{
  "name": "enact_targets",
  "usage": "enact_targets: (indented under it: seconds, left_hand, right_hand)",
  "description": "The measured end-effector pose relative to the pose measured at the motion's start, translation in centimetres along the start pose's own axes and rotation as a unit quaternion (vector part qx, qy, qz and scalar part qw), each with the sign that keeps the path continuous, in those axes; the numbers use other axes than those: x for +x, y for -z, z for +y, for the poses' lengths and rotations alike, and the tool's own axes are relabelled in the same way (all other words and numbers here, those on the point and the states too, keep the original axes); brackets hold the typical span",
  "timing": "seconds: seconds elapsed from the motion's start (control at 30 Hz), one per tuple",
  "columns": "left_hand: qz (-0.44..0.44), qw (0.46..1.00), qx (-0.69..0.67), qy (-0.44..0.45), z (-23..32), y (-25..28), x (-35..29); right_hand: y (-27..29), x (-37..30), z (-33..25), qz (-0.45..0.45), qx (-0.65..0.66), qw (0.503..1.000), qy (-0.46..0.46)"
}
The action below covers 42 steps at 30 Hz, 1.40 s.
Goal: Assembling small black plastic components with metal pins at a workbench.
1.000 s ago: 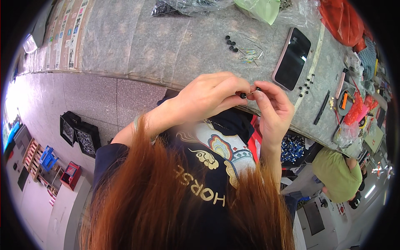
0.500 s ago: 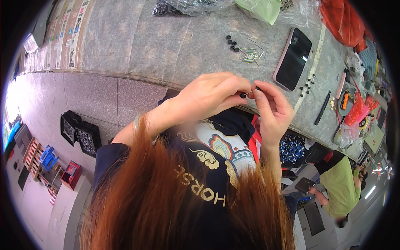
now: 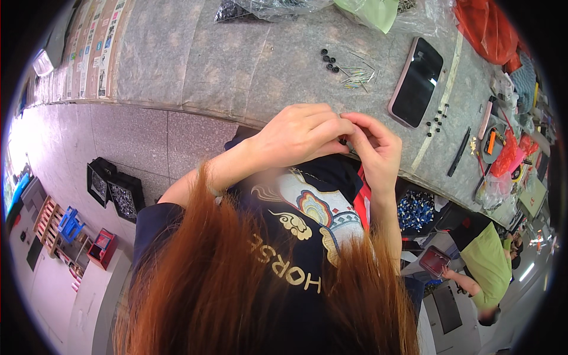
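Note:
My left hand (image 3: 305,133) is closed in a pinch on a small black round part (image 3: 343,141), of which only a sliver shows under the fingers. Against its fingertips press those of my right hand (image 3: 377,147), also pinched; whatever lies between them is hidden. Both hands are held over the front edge of the grey covered table (image 3: 236,71). Beyond them on the table lie several thin metal pins (image 3: 358,77) and a loose group of black round parts (image 3: 329,60). Several smaller black pieces (image 3: 437,123) sit further right.
A phone (image 3: 416,81) lies right of the pins. Tweezers (image 3: 459,151), an orange-handled tool (image 3: 491,142) and red plastic bags (image 3: 488,32) crowd the right side. Below the table is a bin of blue and silver parts (image 3: 416,211). A person in green (image 3: 486,260) holds a tray (image 3: 434,261).
My right hand has moved left against my left fingertips, hiding the thin pin and the black piece it held. The person at the right has tilted the tray, exposing its reddish inside.

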<state>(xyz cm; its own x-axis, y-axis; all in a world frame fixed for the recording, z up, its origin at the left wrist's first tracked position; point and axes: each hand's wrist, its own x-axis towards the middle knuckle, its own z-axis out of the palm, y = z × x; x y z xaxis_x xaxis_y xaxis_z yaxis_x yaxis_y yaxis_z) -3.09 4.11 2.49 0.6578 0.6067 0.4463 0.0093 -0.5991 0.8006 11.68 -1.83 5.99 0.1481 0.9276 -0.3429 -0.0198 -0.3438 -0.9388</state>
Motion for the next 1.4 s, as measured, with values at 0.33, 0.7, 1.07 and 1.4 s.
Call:
enact_targets:
  seconds: [0.33, 0.7, 1.07, 1.4]
  left_hand:
    - [0.004, 0.998, 0.060, 0.033, 0.2, 0.1, 1.1]
    - [0.009, 0.998, 0.058, 0.030, 0.1, -0.7, 0.8]
    - [0.035, 0.995, 0.040, 0.089, -0.3, -2.9, 0.7]
    - [0.044, 0.996, 0.010, 0.081, -0.4, -2.9, 0.9]
  right_hand:
    - [0.2, -0.2, 0.8, -0.010, 0.178, 0.983, -0.040]
    - [0.1, -0.4, 1.2, 0.018, 0.212, 0.975, -0.063]
    - [0.2, -0.1, 2.2, 0.089, 0.267, 0.957, -0.068]
    - [0.2, 0.0, 2.4, 0.082, 0.282, 0.955, -0.052]
